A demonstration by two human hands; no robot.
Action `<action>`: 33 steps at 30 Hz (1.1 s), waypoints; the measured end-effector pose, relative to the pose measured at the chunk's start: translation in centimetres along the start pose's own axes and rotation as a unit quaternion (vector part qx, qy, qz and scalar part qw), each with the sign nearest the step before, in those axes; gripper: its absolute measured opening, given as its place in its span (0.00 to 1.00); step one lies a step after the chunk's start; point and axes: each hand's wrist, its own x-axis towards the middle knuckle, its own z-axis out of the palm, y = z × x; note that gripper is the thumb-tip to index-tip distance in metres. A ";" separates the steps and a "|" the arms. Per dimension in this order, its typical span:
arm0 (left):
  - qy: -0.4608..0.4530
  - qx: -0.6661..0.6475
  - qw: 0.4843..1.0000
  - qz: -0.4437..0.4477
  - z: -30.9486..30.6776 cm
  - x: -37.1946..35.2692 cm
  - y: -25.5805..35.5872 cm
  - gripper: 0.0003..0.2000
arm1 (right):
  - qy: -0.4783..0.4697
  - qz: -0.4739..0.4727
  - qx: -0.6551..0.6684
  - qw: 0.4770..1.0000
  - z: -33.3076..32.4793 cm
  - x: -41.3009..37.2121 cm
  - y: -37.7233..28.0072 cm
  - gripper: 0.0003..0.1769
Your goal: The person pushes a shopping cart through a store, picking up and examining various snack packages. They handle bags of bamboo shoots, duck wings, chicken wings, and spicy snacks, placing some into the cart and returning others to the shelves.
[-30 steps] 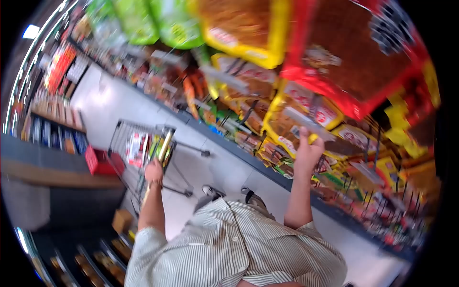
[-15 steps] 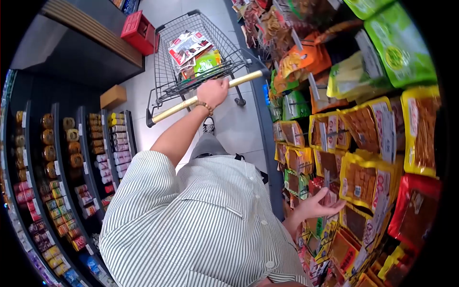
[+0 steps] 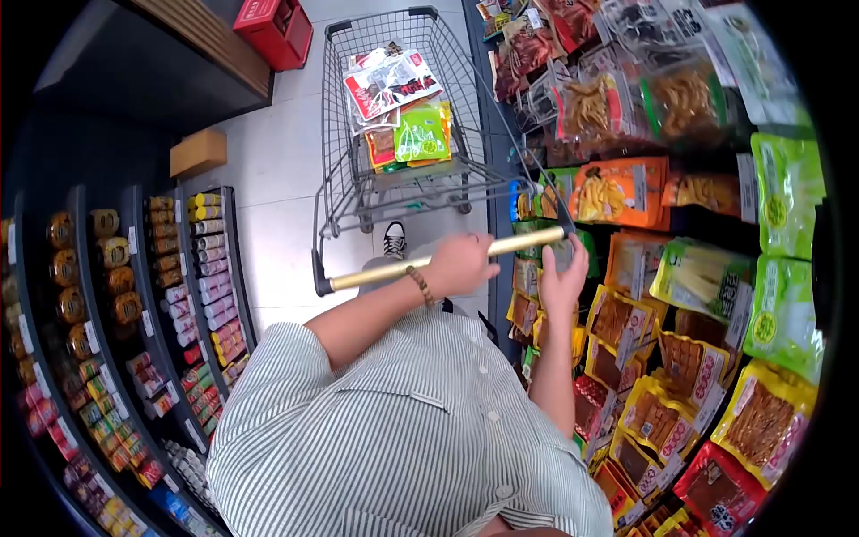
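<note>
I have the shopping cart at the top centre of the frame, its pale yellow handle slanting up to the right across the middle. My left hand, with a bead bracelet at the wrist, lies over the handle right of its midpoint, fingers curled around it. My right hand is at the handle's right end, thumb and fingers spread apart and pointing up; I can't tell how firmly it touches. In the cart's basket, a white-and-red packet lies on other packets, with a green packet just below it in the frame.

On the right side I see the display rack: an orange packet near my right hand, green-edged pouches farther right, and a red packet at lower right. Shelves of jars and small containers fill the left side. A red crate and a cardboard box sit at upper left. One dark sneaker shows on the pale floor, just above the handle.
</note>
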 end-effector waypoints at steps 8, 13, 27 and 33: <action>-0.192 -0.004 0.981 -0.008 -10.5 -4.3 -7.2 0.20 | -0.012 0.046 -0.198 0.979 6.7 5.6 -4.4 0.36; -0.247 0.012 0.966 -0.071 -15.4 -5.1 -8.8 0.21 | -0.109 0.094 -0.326 0.934 6.8 7.1 -7.0 0.41; -0.107 0.013 0.962 -0.252 -16.7 -7.3 -14.3 0.20 | -0.139 0.036 -0.291 0.946 10.3 11.2 -10.2 0.40; 0.101 -0.009 0.970 -0.222 -17.8 -5.7 -16.1 0.14 | -0.153 0.038 -0.296 0.942 11.6 14.0 -11.6 0.39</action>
